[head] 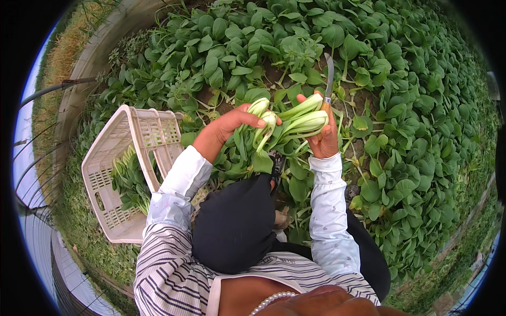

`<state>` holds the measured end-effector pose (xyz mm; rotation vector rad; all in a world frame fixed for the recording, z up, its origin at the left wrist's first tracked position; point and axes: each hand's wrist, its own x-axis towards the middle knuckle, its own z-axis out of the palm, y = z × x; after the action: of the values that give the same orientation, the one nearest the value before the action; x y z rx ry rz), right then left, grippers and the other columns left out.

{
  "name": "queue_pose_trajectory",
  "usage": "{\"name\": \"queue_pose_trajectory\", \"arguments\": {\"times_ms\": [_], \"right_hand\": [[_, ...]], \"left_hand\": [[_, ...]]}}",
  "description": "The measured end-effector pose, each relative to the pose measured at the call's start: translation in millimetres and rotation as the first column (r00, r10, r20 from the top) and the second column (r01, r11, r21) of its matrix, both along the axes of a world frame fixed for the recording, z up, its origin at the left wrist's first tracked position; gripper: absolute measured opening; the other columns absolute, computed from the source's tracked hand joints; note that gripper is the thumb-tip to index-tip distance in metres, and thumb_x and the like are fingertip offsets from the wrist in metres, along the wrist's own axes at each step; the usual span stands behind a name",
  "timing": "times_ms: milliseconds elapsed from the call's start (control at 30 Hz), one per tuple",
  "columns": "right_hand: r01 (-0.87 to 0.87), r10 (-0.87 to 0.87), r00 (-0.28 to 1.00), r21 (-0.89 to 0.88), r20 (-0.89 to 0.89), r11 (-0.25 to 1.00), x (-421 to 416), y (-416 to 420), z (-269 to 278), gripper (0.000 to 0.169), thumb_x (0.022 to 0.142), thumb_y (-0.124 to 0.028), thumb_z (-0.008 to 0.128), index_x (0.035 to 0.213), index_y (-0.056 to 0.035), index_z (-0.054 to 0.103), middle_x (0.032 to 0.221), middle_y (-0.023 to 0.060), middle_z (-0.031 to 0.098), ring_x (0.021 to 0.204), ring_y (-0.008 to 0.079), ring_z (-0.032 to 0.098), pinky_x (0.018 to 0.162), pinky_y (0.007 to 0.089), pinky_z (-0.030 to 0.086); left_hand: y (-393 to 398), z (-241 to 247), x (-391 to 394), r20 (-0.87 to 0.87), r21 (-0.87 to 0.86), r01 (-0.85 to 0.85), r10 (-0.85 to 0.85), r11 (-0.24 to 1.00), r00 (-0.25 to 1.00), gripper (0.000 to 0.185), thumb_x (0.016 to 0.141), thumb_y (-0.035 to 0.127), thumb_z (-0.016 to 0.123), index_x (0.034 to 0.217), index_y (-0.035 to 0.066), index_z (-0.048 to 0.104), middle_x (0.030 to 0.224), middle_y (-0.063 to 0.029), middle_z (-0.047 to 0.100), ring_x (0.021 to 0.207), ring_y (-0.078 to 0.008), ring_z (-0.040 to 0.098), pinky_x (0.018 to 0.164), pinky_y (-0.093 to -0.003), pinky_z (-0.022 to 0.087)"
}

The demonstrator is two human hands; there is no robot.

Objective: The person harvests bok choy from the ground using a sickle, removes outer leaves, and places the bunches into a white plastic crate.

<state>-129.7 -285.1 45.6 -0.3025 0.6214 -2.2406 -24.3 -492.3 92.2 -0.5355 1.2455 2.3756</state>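
My left hand point(231, 124) grips cut bok choy heads point(259, 106) by their pale stem ends, leaves hanging down. Close beside it, my right hand point(326, 136) holds more bok choy point(310, 123), stem ends toward the palm. The same hand keeps a knife with a wooden handle point(325, 106) against the palm; its curved blade point(329, 73) points up and away from me. The leaves of the two bunches meet between my hands.
A pale plastic crate point(114, 233) with slotted walls stands at my left, with cut bok choy point(132, 181) inside. Growing bok choy plants point(415, 158) spread ahead and to the right. Curved metal hoops point(43, 91) rise at the far left. My bent knee point(237, 225) is below my hands.
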Motion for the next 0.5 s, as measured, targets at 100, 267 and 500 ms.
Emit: {"name": "queue_pose_trajectory", "arguments": {"times_ms": [100, 267, 500], "right_hand": [[0.002, 0.007, 0.996, 0.103, -0.084, 0.995, 1.4, 4.3, 24.0, 0.069, 0.075, -0.027, 0.072, 0.128, -0.0007, 0.036, 0.116, 0.022, 0.054, 0.052, 0.001, 0.048, 0.042, 0.0127, 0.041], [0.041, -0.042, 0.999, 0.112, 0.004, 0.993, 11.4, 10.4, 39.2, 0.052, 0.082, -0.027, 0.063, 0.122, -0.0013, 0.04, 0.116, 0.0254, 0.053, 0.044, 0.0013, 0.043, 0.041, 0.0116, 0.04], [0.04, 0.099, 0.947, 0.415, -0.306, 0.909, 17.9, 6.0, 100.0, 0.051, 0.08, -0.027, 0.064, 0.117, 0.0013, 0.043, 0.104, 0.0202, 0.061, 0.04, 0.0014, 0.038, 0.037, 0.0127, 0.034]], "left_hand": [[13.8, 18.7, 9.1, -0.015, -0.012, 0.003, -0.003, 1.0, 1.0, 0.05, 0.066, 0.014, 0.069, 0.109, -0.002, 0.052, 0.103, -0.013, 0.061, 0.073, -0.0213, 0.064, 0.069, -0.0326, 0.054], [-1.4, 51.6, 36.5, -0.202, -0.08, -0.184, 0.165, 0.98, 0.965, 0.052, 0.073, 0.014, 0.067, 0.119, -0.003, 0.049, 0.1, -0.0123, 0.061, 0.089, -0.0208, 0.063, 0.079, -0.0329, 0.052], [-10.7, 111.5, 77.1, -0.322, -0.013, -0.199, 0.184, 0.98, 0.929, 0.047, 0.075, 0.01, 0.067, 0.117, -0.004, 0.052, 0.102, -0.0117, 0.062, 0.093, -0.0183, 0.061, 0.085, -0.0314, 0.049]]}}
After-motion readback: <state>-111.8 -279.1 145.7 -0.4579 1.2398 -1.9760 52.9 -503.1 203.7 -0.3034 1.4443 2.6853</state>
